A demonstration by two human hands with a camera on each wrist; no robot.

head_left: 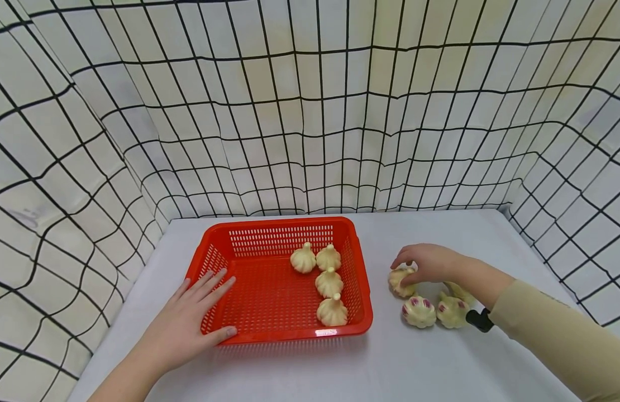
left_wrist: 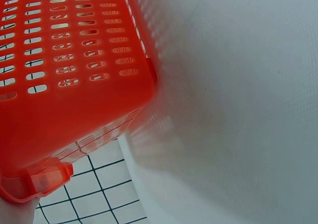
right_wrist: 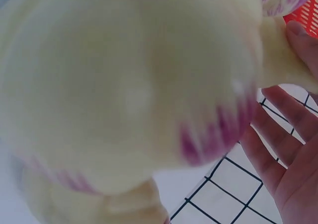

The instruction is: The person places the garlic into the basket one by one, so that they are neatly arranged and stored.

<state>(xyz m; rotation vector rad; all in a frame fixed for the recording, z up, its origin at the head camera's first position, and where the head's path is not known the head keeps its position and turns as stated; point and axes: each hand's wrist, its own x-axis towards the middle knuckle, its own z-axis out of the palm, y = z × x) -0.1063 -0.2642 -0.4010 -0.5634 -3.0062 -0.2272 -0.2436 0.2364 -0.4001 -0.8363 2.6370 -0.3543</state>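
My left hand (head_left: 189, 324) lies with spread fingers over the left rim of a red plastic basket (head_left: 285, 336). Its thumb rests along the front rim. On the right, my right hand (head_left: 433, 263) pinches a cream garlic bulb (head_left: 399, 283) between thumb and bent fingers. Just in front of that hand lie a purple-streaked garlic bulb (head_left: 419, 312) and another garlic bulb (head_left: 452, 311). A further one is partly hidden under the wrist. In the right wrist view, a blurred garlic bulb (right_wrist: 129, 85) covers much of the picture, with the thumb (right_wrist: 303, 45) beyond it.
Inside the basket, several garlic bulbs (head_left: 332, 311) stand along the right side, stems up. A white cloth (head_left: 390, 357) covers the table. Black netting (head_left: 340, 134) over white sheets rises at the back and both sides.
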